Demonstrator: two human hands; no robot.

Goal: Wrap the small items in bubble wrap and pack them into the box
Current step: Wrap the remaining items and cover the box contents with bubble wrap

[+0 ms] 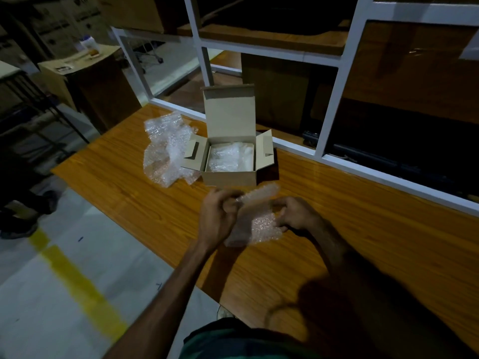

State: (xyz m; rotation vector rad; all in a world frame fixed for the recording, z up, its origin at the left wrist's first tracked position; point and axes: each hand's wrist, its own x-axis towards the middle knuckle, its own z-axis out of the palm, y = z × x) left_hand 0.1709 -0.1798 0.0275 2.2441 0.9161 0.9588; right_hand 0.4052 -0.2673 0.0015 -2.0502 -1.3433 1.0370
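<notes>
Bubble wrap sheet [255,218], clear and crumpled, is held above the wooden table [363,216], just in front of the open cardboard box [229,161]. Both hands work it. The left hand [216,218] has its fingers curled round the sheet's left edge. The right hand [295,213] grips the right side, fingers bent into the film. Whether a small item lies inside the sheet cannot be told; the wrap is blurred and nothing solid shows through.

Handling, as a judgement: the sheet is very light, soft and springy, and somewhat slippery. It will tend to unroll if released, so the loose end wants pinning with a thumb. Hold should be taken at the edges, as now, with the bundle's middle supported once rolled. Any item within should be treated as fragile.

The box stands with its lid upright at the back and side flaps spread. A wrapped bundle [230,158] already fills much of its inside. Room for another looks limited, though depth cannot be judged. Touching the box's left flap lies a loose heap of spare bubble wrap [166,149]. Behind the box runs a white-framed partition [334,81].

No brand, label or legible writing appears on the box or wrap.
</notes>
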